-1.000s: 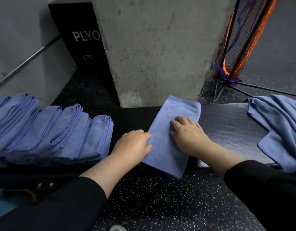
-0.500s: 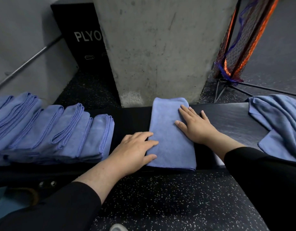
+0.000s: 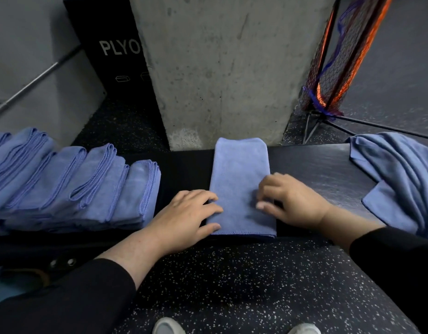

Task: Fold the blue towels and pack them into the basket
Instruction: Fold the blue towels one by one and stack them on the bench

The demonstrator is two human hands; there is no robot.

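Head view, folded towel [image 3: 239, 179]: a long blue strip lying flat on the dark worktop [image 3: 316, 169], in the middle, near edge at the worktop's front.
Left hand [image 3: 186, 218]: fingers [image 3: 209, 195] lie straight on the towel's left edge, holding nothing.
Right hand [image 3: 290, 201]: fingers [image 3: 264, 189] are bent and rest on the towel's right side; I cannot tell if they pinch it.
How it handles: I think it is soft, light and floppy, not slippery. Best to take both near corners.
Folded stack [image 3: 71, 184]: on the left.
Loose towels [image 3: 401, 174]: on the right.
Basket: not seen.
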